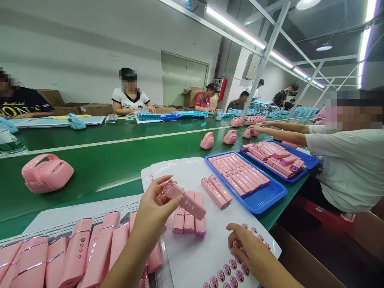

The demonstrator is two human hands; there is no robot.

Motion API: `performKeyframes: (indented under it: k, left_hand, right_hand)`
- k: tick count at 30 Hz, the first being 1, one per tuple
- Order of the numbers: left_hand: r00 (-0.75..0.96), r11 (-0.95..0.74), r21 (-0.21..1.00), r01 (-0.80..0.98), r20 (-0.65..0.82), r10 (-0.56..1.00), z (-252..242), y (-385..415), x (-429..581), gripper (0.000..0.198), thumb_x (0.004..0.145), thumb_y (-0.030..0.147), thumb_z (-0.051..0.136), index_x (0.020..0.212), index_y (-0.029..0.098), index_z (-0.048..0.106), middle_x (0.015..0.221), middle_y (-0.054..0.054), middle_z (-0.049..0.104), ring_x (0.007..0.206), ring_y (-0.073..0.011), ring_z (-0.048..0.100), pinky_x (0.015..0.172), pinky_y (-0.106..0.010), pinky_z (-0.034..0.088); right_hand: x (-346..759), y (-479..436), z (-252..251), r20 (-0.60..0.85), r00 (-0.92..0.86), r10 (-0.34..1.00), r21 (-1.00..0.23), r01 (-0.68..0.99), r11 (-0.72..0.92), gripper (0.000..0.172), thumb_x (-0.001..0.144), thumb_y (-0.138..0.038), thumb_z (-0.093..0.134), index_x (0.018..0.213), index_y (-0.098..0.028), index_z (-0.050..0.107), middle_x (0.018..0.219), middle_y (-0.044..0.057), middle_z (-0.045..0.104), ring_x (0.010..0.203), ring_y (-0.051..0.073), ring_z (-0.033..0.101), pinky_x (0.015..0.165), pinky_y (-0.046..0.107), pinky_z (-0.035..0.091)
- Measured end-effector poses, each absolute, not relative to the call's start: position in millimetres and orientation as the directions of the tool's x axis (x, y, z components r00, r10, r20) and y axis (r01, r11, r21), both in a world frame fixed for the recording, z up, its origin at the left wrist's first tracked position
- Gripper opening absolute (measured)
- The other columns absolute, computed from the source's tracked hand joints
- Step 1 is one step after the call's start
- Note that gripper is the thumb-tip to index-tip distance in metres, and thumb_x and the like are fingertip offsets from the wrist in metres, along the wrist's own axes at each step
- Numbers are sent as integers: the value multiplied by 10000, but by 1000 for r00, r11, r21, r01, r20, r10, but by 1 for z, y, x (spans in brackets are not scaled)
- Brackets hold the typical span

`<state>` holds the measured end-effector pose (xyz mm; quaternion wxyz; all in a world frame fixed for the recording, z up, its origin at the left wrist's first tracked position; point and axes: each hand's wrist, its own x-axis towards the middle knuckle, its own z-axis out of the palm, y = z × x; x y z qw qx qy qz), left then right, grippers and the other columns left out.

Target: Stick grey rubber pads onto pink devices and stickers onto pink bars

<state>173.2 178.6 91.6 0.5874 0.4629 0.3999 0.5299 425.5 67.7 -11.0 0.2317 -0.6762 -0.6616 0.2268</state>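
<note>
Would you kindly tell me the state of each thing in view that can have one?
Left hand: closed around a slim pink plastic device, held up.
Right hand: curled at a white sheet of round stickers.
Blue plastic tray: holding rows of pink devices.
Pink handled plastic case: standing on the green bench belt.

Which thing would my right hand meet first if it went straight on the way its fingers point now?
Your right hand would probably meet the pink device held in your left hand, near its end, or the pink unit lying just below it; depth is unclear here.
</note>
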Motion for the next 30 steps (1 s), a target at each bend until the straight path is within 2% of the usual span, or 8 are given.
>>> performKeyframes:
  k: [4, 6, 8, 12, 15, 21, 26, 30]
  left_hand:
    - [177, 195, 840, -507, -120, 977, 93, 181, 178, 494, 647, 375, 816, 1027, 117, 634, 951, -91, 657, 852, -147, 608, 705, -210, 504]
    - [241, 269, 778, -567, -156, 958, 93, 179, 180, 472, 707, 447, 760, 1033, 128, 638, 812, -46, 627, 696, -108, 573, 603, -191, 480]
    - [261, 317, 739, -595, -196, 945, 94, 176, 181, 460, 737, 494, 718, 1044, 163, 628, 743, -3, 581, 612, -86, 538, 574, -190, 473]
    - [280, 395, 749, -532, -285, 917, 97, 167, 181, 487, 682, 544, 738, 970, 175, 609, 804, -21, 598, 563, -103, 554, 516, -222, 483]
    - [357, 428, 746, -510, -269, 895, 101, 163, 181, 505, 716, 535, 708, 1046, 173, 584, 779, -25, 610, 504, -90, 527, 468, -209, 457]
    - [379, 447, 735, -510, -275, 884, 108, 160, 183, 492, 764, 509, 671, 1113, 173, 582, 672, -15, 613, 473, -91, 509, 451, -193, 432]
    - [418, 485, 739, -467, -299, 858, 106, 157, 186, 454, 797, 569, 599, 985, 157, 639, 590, -28, 612, 461, -110, 512, 455, -206, 428]
    - [504, 476, 783, -401, -245, 828, 98, 150, 196, 466, 833, 608, 506, 789, 159, 623, 499, -38, 582, 445, -122, 509, 462, -212, 414]
  right_hand:
    - [427, 68, -14, 7, 53, 999, -619, 784, -37, 425, 770, -96, 449, 1147, -292, 442, 812, -55, 648, 667, 160, 584, 661, 293, 445]
    - [427, 68, -15, 46, 89, 995, -614, 788, -42, 410, 766, -108, 478, 1130, -295, 451, 789, -63, 665, 693, 167, 597, 680, 290, 440]
    - [426, 68, -14, 50, 109, 993, -613, 788, -56, 391, 762, -105, 489, 1105, -292, 464, 776, -64, 673, 712, 171, 604, 699, 288, 439]
    - [423, 72, -2, -74, 77, 994, -618, 779, -106, 365, 752, -64, 473, 1055, -266, 483, 829, -42, 659, 726, 160, 601, 685, 272, 443]
    - [420, 74, 10, -118, 29, 993, -628, 773, -97, 322, 772, -56, 457, 1017, -258, 506, 841, -30, 628, 720, 163, 581, 678, 284, 424]
    - [422, 77, 17, -175, -18, 984, -757, 642, -123, 333, 764, -47, 463, 1016, -255, 528, 820, -46, 601, 629, 126, 546, 589, 242, 421]
    - [431, 84, 18, -192, 3, 981, -841, 515, -166, 350, 652, -44, 518, 943, -237, 492, 729, -61, 583, 611, 121, 478, 546, 224, 392]
    - [433, 86, 39, -143, 3, 990, -924, 357, -134, 317, 740, -183, 569, 1016, -236, 423, 737, -59, 541, 649, 130, 518, 602, 258, 428]
